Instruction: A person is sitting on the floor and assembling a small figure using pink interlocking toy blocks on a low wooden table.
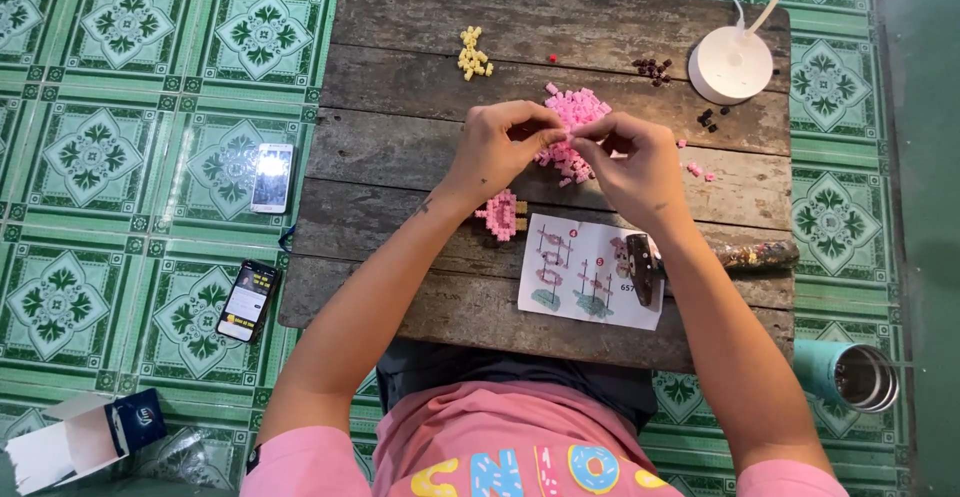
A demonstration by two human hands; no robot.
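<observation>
Both hands, left hand [497, 147] and right hand [635, 162], pinch small pink bricks [572, 122] together above the loose pile. A part-built pink model [502, 214] sits near; most bricks remain unassembled on the wooden surface [420, 77].

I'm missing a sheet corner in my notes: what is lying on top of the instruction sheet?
A small hammer lies across the right part of the instruction sheet, and the right forearm passes above that edge. The printed diagrams on the left show; what is printed beneath the hammer is covered.
</observation>
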